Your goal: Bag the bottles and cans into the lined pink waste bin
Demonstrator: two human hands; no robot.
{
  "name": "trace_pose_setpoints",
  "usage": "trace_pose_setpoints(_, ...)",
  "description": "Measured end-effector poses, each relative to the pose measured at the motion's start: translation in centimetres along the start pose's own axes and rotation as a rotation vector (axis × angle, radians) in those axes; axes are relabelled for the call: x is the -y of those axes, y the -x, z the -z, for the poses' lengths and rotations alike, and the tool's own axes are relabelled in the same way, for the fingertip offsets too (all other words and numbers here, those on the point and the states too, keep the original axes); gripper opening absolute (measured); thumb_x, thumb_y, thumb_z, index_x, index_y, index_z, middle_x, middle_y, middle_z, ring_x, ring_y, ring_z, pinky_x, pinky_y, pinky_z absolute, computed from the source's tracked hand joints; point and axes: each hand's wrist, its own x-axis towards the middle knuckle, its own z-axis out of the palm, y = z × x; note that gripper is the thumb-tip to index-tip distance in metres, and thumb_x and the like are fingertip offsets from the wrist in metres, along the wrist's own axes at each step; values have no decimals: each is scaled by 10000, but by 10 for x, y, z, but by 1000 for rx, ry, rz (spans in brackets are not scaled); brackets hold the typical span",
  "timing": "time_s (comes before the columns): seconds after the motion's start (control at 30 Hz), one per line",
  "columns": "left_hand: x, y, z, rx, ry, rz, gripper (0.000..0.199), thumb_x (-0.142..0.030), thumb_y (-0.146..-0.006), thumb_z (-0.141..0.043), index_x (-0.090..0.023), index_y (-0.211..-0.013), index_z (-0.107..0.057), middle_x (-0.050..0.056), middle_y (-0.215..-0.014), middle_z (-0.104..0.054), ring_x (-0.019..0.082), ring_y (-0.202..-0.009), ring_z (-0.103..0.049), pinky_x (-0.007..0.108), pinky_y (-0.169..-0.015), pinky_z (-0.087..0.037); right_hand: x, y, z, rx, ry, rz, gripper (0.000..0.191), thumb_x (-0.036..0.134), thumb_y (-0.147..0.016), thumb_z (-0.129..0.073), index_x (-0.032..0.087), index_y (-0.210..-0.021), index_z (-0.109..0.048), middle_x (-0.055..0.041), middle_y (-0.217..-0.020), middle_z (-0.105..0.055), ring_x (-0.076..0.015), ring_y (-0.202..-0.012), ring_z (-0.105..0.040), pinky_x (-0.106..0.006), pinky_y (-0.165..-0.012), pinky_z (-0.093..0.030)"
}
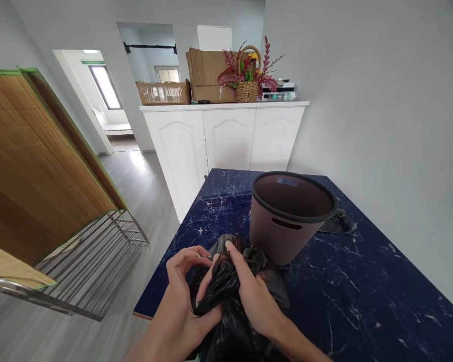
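Observation:
A black plastic garbage bag (234,327) sits close in front of me at the near side of the table, its top bunched up. My left hand (184,296) curls round the gathered plastic from the left, thumb below and fingers bent over it. From the right, my right hand (254,294) grips the same bunched top, its thumb lying along the plastic. Just beyond the bag stands a brown trash can (283,236) with a dark rim and slot handles, upright. What the bag holds is hidden.
The dark blue marble-patterned table (347,301) carries another crumpled black bag (340,222) behind the can. A white cabinet (230,136) at the back bears cardboard boxes (207,70) and a flower basket (247,91). On the left stands a metal rack (94,271) with a bamboo mat (41,166).

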Motion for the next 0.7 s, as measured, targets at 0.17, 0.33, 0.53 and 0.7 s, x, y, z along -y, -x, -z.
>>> trace_pose_setpoints(0.17, -8, -8, 12, 253, -98, 103, 317, -121, -857, -608, -271, -1125, -528, 2, -1003, -656, 219, -964, -661, 368, -858, -554, 19, 3, 12, 63, 22, -232, 607, 818, -937, -602, 251, -1016, -808, -87, -1030, -772, -325, -1191, -681, -445, -1051, -542)
trace_pose_setpoints(0.33, -18, -20, 20, 406, -178, 8, 251, -129, -952, -500, -243, -809, -673, 23, -1014, -662, 228, -963, -590, 390, -907, -465, 38, 5, 28, 393, 81, -126, 701, 774, -1065, -353, 277, -671, -653, -31, -792, -714, -229, -858, -692, -405, -1040, -534)
trace_pose_setpoints(0.53, -18, -29, 24, 478, -32, 79, 255, -134, -972, -453, -219, -776, -592, 23, -1077, -629, 207, -1029, -578, 346, -937, -469, 57, 2, 50, 635, 252, 179, 474, 465, -1148, -409, 268, -876, -743, -27, -1004, -742, -215, -990, -713, -393, -1020, -551)
trace_pose_setpoints(0.7, -17, -35, 26, 483, 27, 153, 229, -200, -992, -431, -218, -774, -499, 29, -1054, -616, 206, -1002, -575, 320, -874, -475, 51, 1, 61, 622, 376, 412, 232, 220, -1089, -540, 282, -1214, -725, -43, -1182, -777, -209, -1064, -742, -355, -948, -566)
